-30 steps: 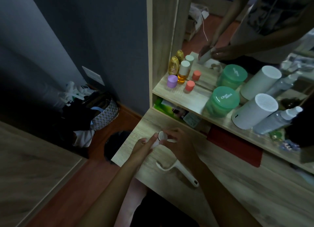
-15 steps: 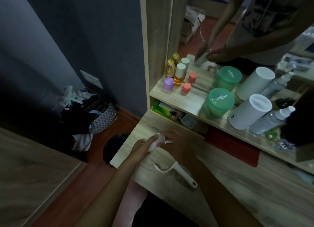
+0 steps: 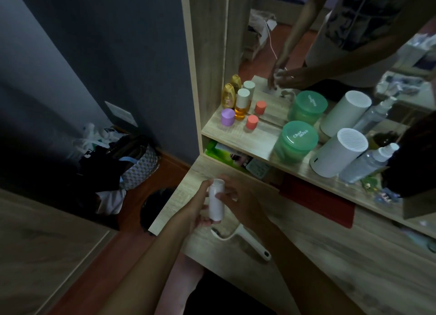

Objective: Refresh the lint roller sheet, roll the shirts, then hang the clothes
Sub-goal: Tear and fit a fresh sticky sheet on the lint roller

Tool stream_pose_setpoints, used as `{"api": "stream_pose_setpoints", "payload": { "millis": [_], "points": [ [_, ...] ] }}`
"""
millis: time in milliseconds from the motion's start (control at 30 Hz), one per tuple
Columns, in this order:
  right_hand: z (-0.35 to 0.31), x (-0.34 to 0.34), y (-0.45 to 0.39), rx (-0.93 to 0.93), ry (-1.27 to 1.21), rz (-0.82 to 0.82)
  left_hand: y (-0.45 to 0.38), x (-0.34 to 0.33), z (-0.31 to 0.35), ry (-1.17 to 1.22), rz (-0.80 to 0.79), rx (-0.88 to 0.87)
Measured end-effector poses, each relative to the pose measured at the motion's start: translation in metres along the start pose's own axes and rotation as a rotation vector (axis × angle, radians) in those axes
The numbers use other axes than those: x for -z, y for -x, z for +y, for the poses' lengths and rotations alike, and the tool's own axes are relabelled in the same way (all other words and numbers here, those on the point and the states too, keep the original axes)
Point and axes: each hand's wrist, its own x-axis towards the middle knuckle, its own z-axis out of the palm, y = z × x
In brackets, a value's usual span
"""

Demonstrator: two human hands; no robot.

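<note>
Roll [image 3: 215,200] upright at lower centre of the frame, long axis near vertical, gripped round its left side by left hand [image 3: 197,209], right hand [image 3: 236,202] fingertips pinching its right face, handle [image 3: 245,240] flat on table [image 3: 330,255] just below, nearer the right.

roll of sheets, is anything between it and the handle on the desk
Nothing visible is. The left hand grips the roll upright, the right hand touches its side, and the handle lies just below on bare desk. The wire end near the roll is uncovered.
</note>
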Motion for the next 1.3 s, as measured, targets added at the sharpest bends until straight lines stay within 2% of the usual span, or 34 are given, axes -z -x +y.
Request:
{"api": "stream_pose_setpoints", "payload": {
  "millis": [133,200,267,333,400,433,500,600,800,933,1067,1300],
  "points": [
    [0.007,-0.003,0.002,-0.066,0.0,-0.114,0.004,0.003,0.009,-0.001,-0.054,0.138],
    [0.011,-0.004,0.004,-0.059,0.038,-0.112,0.005,0.004,0.011,0.023,-0.066,0.164],
    [0.016,-0.001,0.002,-0.095,-0.075,-0.117,0.004,0.005,0.013,0.075,-0.079,0.159],
    [0.008,0.006,0.003,-0.215,-0.285,-0.141,0.003,0.004,0.013,0.176,-0.1,0.144],
    [0.01,0.012,-0.006,-0.45,-0.524,-0.143,0.0,0.003,0.012,0.188,-0.103,0.101],
    [0.006,0.014,-0.009,-0.544,-0.597,-0.14,0.001,0.002,0.011,0.157,-0.084,0.073],
    [0.004,0.016,-0.013,-0.616,-0.601,-0.131,-0.001,0.0,0.005,0.079,-0.028,-0.01],
    [0.01,0.016,-0.012,-0.596,-0.605,-0.135,-0.002,0.002,0.0,-0.028,-0.004,-0.165],
    [0.013,0.016,-0.01,-0.548,-0.846,-0.143,0.007,0.003,-0.001,-0.388,0.084,-0.376],
    [0.01,0.013,-0.01,-0.555,-0.837,-0.091,0.007,0.009,-0.005,-0.441,0.003,-0.418],
    [0.017,0.009,-0.009,-0.526,-0.788,-0.106,0.006,0.015,-0.003,-0.478,-0.077,-0.459],
    [0.018,0.003,-0.012,-0.49,-0.807,-0.057,0.008,0.018,0.007,-0.44,-0.207,-0.393]
  ]
}}
